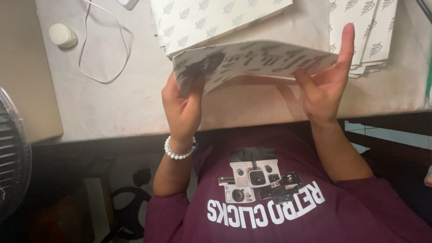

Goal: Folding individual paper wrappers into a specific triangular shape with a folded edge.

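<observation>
Person at a table (112,103), left hand (182,105) pinching the near corner of a flat printed cardboard sheet (252,60), right hand (324,90) open, fingers propping its other edge, sheet lifted above the tabletop, stacked patterned sheets (216,18) behind, white cable (103,54) nearby

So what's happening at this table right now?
A person in a maroon shirt holds a flat white printed cardboard sheet up over a pale table with both hands. The left hand pinches its left corner; the right hand supports the right edge with fingers spread. More white leaf-patterned cardboard sheets lie stacked behind it. A thin white cable and a small round cream-coloured cap rest further left.
</observation>
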